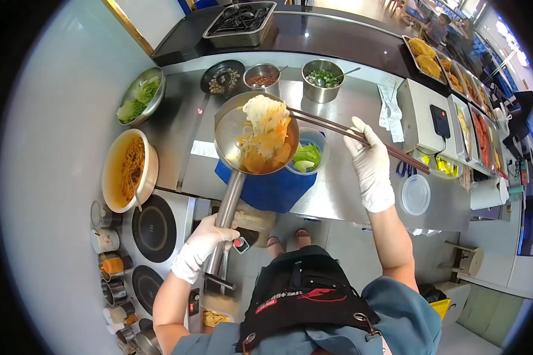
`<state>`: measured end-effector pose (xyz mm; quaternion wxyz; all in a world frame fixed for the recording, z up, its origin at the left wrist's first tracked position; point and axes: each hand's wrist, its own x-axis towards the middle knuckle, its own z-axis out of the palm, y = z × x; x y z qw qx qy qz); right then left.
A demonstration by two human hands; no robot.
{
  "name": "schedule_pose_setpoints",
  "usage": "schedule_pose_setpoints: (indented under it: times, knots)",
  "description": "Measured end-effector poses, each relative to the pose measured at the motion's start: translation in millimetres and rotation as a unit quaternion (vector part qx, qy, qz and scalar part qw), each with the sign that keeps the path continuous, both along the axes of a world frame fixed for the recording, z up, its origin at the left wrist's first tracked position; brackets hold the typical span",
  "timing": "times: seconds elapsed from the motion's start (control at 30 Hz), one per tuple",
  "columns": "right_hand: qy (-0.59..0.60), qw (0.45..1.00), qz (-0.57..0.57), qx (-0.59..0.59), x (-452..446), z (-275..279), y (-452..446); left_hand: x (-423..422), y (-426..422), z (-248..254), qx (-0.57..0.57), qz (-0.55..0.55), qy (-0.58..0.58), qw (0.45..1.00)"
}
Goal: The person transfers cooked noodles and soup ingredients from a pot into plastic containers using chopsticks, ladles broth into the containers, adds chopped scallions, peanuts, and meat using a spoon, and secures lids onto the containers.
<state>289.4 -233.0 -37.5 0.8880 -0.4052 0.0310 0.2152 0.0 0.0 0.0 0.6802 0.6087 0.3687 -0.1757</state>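
My gloved left hand (pixel 206 244) is wrapped round the metal handle of a pan (pixel 227 133), which is raised and tilted over the counter. Noodles with vegetables and broth (pixel 263 133) fill the pan's right side. Long brown chopsticks (pixel 331 125) are gripped in my gloved right hand (pixel 370 165), and their tips reach the noodles. Just right of the pan, partly hidden by it, stands a clear plastic bowl (pixel 323 142) with lettuce (pixel 307 157) inside. A blue cloth or mat (pixel 272 192) lies beneath the bowl and pan.
Along the back are a pot of chopped greens (pixel 321 94), a red-brown topping bowl (pixel 262 77) and a dark dish (pixel 222 77). At left sit a lettuce bowl (pixel 160 97), a noodle tub (pixel 151 177) and induction hobs (pixel 154 228). A plastic lid (pixel 416 194) and scissors (pixel 405 169) lie right.
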Motion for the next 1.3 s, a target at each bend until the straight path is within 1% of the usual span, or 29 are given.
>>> schedule_pose_setpoints:
  times: [0.07,0.1,0.17,0.2,0.3,0.47,0.57,0.63,0.67,0.73,0.77,0.83,0.87,0.93,0.97,1.03,1.07,1.1,1.13,1.17,1.2,1.23,1.3]
  knots:
    - [0.026,0.999,-0.014,0.029,1.5,4.0,-6.4,2.7,5.4,8.4,0.003,0.015,-0.013,1.000]
    - [0.042,0.998,-0.019,0.039,-6.0,-4.6,-5.5,-3.3,13.0,18.1,0.014,0.010,0.003,1.000]
    - [0.029,0.998,-0.030,0.045,0.8,-11.7,-22.0,1.3,15.6,19.1,0.043,0.006,0.010,0.999]
    - [0.021,0.998,-0.033,0.044,11.0,-12.1,-30.9,8.9,18.3,11.1,0.035,-0.003,-0.012,0.999]
    - [0.024,0.997,-0.052,0.045,12.3,-20.0,-47.8,16.2,28.6,10.3,0.045,-0.005,-0.001,0.999]
    - [0.045,0.995,-0.094,0.005,9.8,-37.8,-68.1,28.2,31.9,6.2,0.064,-0.012,0.000,0.998]
    - [0.037,0.995,-0.096,-0.015,3.8,-49.8,-78.8,32.3,31.0,3.1,0.073,-0.023,-0.002,0.997]
    - [0.009,0.990,-0.129,-0.059,-0.4,-52.2,-81.1,33.5,30.9,-1.1,0.074,-0.024,-0.003,0.997]
    - [0.010,0.990,-0.129,-0.059,-2.2,-52.2,-81.8,34.3,30.0,-2.3,0.074,-0.025,-0.002,0.997]
    - [-0.030,0.982,-0.154,-0.103,-6.0,-47.4,-81.2,36.6,26.9,-4.0,0.076,-0.022,-0.004,0.997]
    - [-0.030,0.982,-0.154,-0.103,-7.5,-44.5,-79.9,37.6,26.1,-5.2,0.076,-0.022,-0.004,0.997]
    - [-0.081,0.968,-0.175,-0.161,-10.3,-38.8,-76.3,39.8,24.6,-7.3,0.086,-0.022,-0.001,0.996]
    - [-0.080,0.968,-0.176,-0.160,-11.2,-37.2,-74.4,41.0,23.3,-7.1,0.087,-0.023,0.000,0.996]
    - [-0.110,0.959,-0.165,-0.205,-12.5,-35.3,-70.3,43.0,20.4,-6.9,0.081,-0.024,0.005,0.996]
    - [-0.110,0.958,-0.165,-0.205,-13.4,-35.8,-68.2,43.6,19.3,-7.3,0.081,-0.025,0.005,0.996]
    - [-0.148,0.951,-0.138,-0.234,-15.4,-37.2,-61.7,44.1,18.1,-7.2,0.094,-0.023,0.013,0.995]
    - [-0.178,0.942,-0.125,-0.256,-17.5,-37.2,-56.4,44.8,17.3,-5.9,0.095,-0.022,0.014,0.995]
    - [-0.206,0.930,-0.086,-0.292,-18.1,-40.7,-56.1,46.0,16.0,-4.3,0.097,-0.023,0.015,0.995]
    - [-0.273,0.911,-0.068,-0.303,-17.4,-46.7,-52.5,46.6,14.9,-3.8,0.098,-0.024,0.015,0.995]
    - [-0.337,0.886,-0.050,-0.313,-17.8,-51.1,-47.3,46.5,14.7,-4.4,0.098,-0.023,0.016,0.995]
    - [-0.395,0.838,-0.013,-0.377,-20.4,-37.5,-45.0,46.7,14.7,-5.5,0.107,-0.028,0.016,0.994]
    - [-0.393,0.846,0.013,-0.361,-24.5,-26.7,-41.0,46.9,14.6,-6.1,0.115,-0.032,0.016,0.993]
    - [-0.433,0.813,0.026,-0.389,-27.4,-9.7,-34.0,47.7,12.1,-4.1,0.124,-0.033,0.020,0.992]
